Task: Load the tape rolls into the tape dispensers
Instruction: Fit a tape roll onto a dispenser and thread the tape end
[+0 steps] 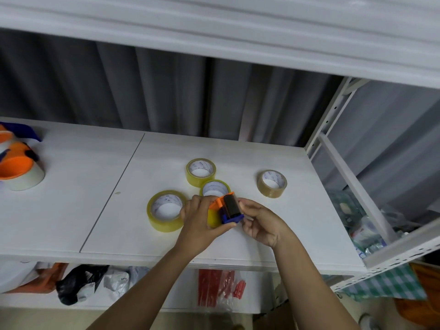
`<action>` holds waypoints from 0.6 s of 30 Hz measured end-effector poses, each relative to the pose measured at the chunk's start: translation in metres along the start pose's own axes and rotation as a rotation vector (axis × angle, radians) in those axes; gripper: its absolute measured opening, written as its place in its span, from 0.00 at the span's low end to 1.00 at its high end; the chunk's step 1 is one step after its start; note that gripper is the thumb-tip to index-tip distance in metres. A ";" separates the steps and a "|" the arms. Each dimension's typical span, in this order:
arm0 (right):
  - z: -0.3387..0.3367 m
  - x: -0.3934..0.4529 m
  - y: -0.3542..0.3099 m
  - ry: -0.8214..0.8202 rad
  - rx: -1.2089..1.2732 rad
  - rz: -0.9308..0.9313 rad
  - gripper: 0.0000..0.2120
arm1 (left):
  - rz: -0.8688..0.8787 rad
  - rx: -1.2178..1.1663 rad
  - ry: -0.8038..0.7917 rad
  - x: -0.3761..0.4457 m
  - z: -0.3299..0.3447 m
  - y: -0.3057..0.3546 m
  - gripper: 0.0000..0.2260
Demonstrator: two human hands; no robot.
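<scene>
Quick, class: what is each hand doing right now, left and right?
Left hand: grips the tape dispenser, which carries a yellow roll.
Right hand: fingers curled against the dispenser's right end, holding it.

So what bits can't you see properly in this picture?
Head view only:
- Tape roll in the dispenser: mostly hidden by the left hand and right hand.
- Middle yellow roll: near side hidden behind the dispenser.
- Loaded dispensers: cut off by the left edge.
- Lettering inside the roll cores: too small to read.
</scene>
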State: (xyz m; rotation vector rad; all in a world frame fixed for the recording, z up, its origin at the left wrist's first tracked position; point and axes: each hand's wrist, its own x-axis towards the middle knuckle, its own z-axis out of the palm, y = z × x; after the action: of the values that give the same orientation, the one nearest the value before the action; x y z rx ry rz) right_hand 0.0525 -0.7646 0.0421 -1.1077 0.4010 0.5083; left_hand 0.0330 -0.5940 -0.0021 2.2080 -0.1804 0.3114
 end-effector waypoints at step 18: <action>-0.010 -0.006 0.052 0.261 -0.363 -0.304 0.11 | -0.022 0.022 0.088 0.003 0.002 -0.006 0.30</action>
State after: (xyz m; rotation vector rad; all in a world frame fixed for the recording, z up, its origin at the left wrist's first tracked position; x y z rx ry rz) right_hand 0.0178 -0.7564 0.0031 -1.5654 0.3656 0.1683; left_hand 0.0373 -0.5922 -0.0067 2.2117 -0.1050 0.4000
